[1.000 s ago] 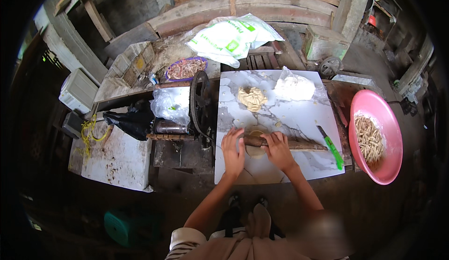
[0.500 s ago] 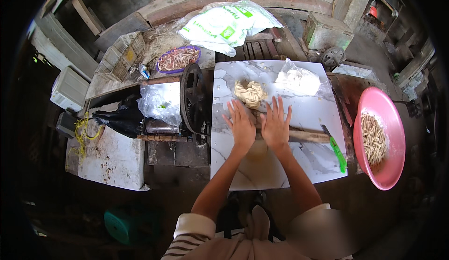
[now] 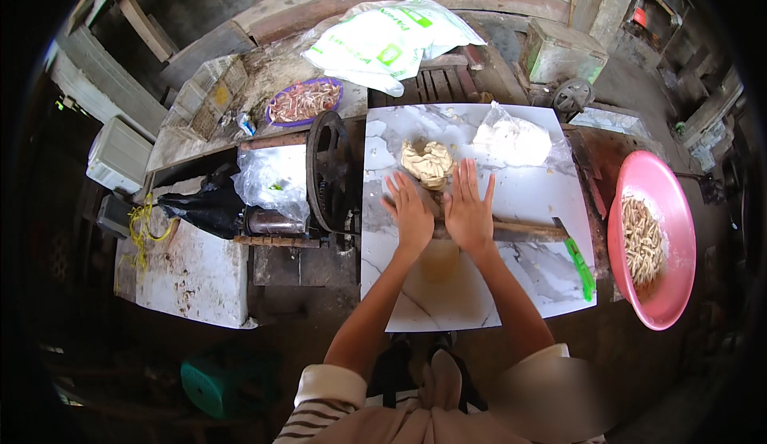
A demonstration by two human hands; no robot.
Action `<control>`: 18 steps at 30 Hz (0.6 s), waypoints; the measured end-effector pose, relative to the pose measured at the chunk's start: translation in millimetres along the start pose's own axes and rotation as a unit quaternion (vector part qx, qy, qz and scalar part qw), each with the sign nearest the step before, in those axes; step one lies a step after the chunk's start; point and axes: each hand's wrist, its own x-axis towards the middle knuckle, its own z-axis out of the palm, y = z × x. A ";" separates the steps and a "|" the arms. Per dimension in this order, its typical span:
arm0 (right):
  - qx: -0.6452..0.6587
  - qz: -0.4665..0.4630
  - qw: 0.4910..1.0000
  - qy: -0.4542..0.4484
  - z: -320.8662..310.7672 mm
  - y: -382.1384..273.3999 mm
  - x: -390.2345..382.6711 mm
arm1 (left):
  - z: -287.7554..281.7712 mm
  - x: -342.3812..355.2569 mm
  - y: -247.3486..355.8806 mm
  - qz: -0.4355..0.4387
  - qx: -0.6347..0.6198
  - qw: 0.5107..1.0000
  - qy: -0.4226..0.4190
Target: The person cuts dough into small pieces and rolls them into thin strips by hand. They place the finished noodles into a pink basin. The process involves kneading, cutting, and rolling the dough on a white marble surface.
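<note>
Both of my hands lie side by side, palms down with fingers stretched out, near the middle of a white marble-patterned board (image 3: 391,292). My left hand (image 3: 413,219) and my right hand (image 3: 470,214) rest over a brown wooden stick like a rolling pin (image 3: 527,231), whose right part shows beyond my right hand. Just past my fingertips sits a crumpled lump of pale dough (image 3: 427,163). Nearer to me, between my forearms, a thin yellowish patch (image 3: 439,268) shows on the board; I cannot tell if it is dough. What lies under my palms is hidden.
A clear bag of white powder (image 3: 513,136) stands far right on the board, and a green-handled knife (image 3: 582,272) by its right edge. A pink basin (image 3: 675,244) holds pale strips. Left are a wheeled machine (image 3: 323,168), a purple-rimmed tray (image 3: 339,92) and a white sack (image 3: 383,40).
My right hand has slid slightly away from me, its fingers now closer to the dough lump and closer together. My left hand has hardly moved. The whole view has shifted a little.
</note>
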 end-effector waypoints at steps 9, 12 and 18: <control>-0.026 -0.004 1.000 -0.008 -5.7 -1.3 13.6 | -2.2 -0.7 5.1 -0.028 -0.032 0.999 0.014; -0.005 -0.008 1.000 -0.012 -2.7 -5.6 8.8 | -5.5 3.8 4.4 -0.006 -0.019 0.999 0.031; -0.016 -0.019 0.999 -0.029 -10.3 -11.6 -12.5 | -8.6 -25.2 4.9 0.019 -0.025 0.998 0.046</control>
